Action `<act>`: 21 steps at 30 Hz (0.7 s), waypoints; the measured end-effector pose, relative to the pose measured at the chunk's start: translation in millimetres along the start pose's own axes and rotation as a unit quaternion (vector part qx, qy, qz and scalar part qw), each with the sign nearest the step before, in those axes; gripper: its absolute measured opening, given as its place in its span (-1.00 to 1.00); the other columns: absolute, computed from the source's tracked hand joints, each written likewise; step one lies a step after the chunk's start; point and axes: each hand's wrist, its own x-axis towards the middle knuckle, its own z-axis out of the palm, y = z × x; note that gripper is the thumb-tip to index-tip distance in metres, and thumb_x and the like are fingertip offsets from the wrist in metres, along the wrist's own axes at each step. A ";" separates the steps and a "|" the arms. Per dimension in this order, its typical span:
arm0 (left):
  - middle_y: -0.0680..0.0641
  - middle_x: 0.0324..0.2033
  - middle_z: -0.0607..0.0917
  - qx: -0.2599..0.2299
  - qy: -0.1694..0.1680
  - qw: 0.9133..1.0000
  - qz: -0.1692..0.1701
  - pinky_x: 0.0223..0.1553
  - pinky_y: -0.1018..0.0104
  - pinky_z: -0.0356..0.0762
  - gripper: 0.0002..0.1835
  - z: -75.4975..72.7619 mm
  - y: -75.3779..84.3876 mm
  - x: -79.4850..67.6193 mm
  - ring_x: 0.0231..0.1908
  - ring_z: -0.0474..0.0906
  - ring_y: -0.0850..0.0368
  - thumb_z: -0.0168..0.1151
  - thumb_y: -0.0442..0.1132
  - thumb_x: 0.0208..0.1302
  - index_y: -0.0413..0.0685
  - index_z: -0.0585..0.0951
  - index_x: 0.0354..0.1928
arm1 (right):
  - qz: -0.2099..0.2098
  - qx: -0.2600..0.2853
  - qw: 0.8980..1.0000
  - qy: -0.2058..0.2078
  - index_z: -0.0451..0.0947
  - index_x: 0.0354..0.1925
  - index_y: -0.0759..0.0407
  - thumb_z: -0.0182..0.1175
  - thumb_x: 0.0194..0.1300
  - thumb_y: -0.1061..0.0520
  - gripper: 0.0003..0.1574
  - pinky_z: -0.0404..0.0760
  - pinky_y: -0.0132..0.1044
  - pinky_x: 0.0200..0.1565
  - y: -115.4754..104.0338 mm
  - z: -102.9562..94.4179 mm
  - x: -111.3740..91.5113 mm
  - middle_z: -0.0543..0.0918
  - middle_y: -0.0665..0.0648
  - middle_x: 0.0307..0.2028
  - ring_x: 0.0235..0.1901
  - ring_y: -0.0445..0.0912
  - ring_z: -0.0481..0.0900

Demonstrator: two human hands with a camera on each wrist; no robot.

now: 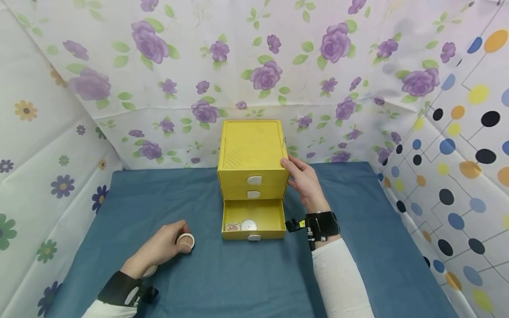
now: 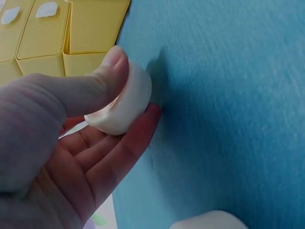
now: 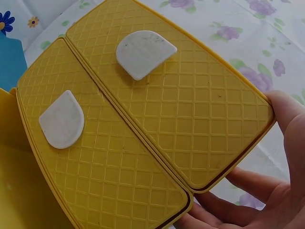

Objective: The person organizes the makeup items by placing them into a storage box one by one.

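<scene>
Thumb and fingers of my left hand (image 1: 166,243) pinch a small round white case (image 1: 185,240), whose beige face is split by pale lines. The left wrist view shows that case (image 2: 136,100) on edge, close to the blue cloth. A second white round thing (image 1: 150,270) lies under the left wrist, mostly hidden. My right hand (image 1: 306,180) grips the right front edge of a yellow drawer box (image 1: 252,145), thumb at the top corner and fingers along the side. Its bottom drawer (image 1: 274,216) is pulled out, holding a white disc (image 1: 248,225) and a small clear square packet (image 1: 232,227).
Two upper drawers with white tabs (image 1: 254,180) are closed. A blue cloth (image 1: 246,278) covers the table. Flowered sheets (image 1: 171,132) hang behind and at the left, and a dotted sheet (image 1: 469,185) stands at the right.
</scene>
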 end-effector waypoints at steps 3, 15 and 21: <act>0.06 -0.49 0.53 -0.011 0.010 1.000 -0.006 -0.48 0.20 0.38 -0.74 0.5 1.1 -0.7 -0.53 0.39 0.13 0.47 -0.23 0.16 0.04 0.55 -0.20 | 0.000 -0.001 1.000 0.002 0.37 0.40 -0.11 0.33 0.14 -0.43 -0.03 0.36 0.09 0.31 0.2 0.1 0.0 0.35 -0.01 0.38 0.28 -0.09 0.34; 0.06 -0.39 0.66 -0.098 0.038 0.994 -0.041 -0.36 0.16 0.51 -0.78 1.7 6.0 -0.8 -0.42 0.54 0.14 0.39 -0.11 0.27 0.05 0.60 -0.12 | -0.002 -0.001 1.000 0.003 0.35 0.42 -0.12 0.32 0.14 -0.44 -0.02 0.37 0.08 0.31 -0.1 0.5 -1.0 0.34 -0.01 0.39 0.28 -0.09 0.34; -0.02 -0.29 0.70 -0.189 0.034 0.979 -0.066 -0.31 0.13 0.61 -0.70 1.8 16.4 2.0 -0.33 0.60 0.10 0.41 -0.06 0.24 -0.03 0.61 -0.08 | -0.003 -0.003 1.000 0.008 0.36 0.41 -0.13 0.33 0.11 -0.45 0.00 0.35 0.10 0.31 2.5 1.0 0.9 0.34 0.00 0.39 0.29 -0.08 0.33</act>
